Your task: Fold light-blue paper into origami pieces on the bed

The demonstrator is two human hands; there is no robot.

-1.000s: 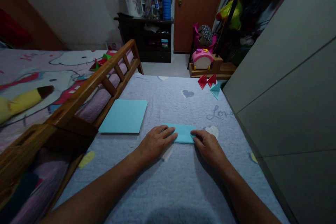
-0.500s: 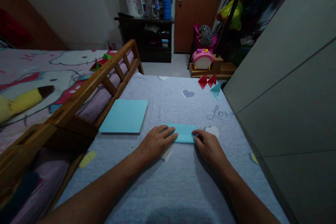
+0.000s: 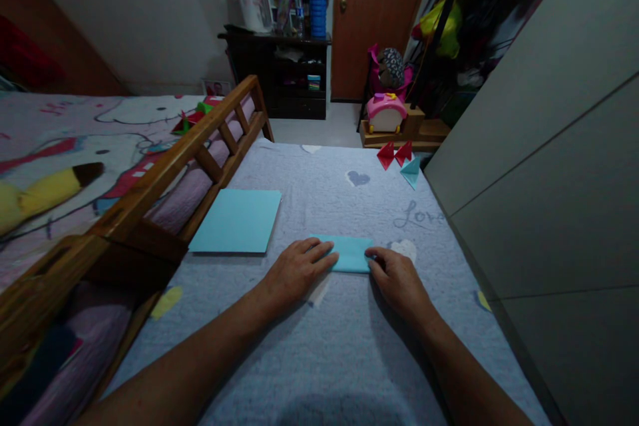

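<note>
A light-blue sheet of paper (image 3: pixel 351 254), folded into a narrow rectangle, lies flat on the patterned bedsheet (image 3: pixel 319 359). My left hand (image 3: pixel 300 267) rests over its left end, fingers stretched out and lying flat on it. At the right end, my right hand (image 3: pixel 394 274) has thumb and forefinger closed on the paper's edge. To the left lies a stack of square light-blue paper (image 3: pixel 237 221), apart from both hands.
Two red folded paper pieces (image 3: pixel 386 156) and a light-blue folded piece (image 3: pixel 411 173) stand at the far right corner. A wooden bed rail (image 3: pixel 164 160) runs along the left, and a pale cabinet (image 3: pixel 549 166) borders the right side.
</note>
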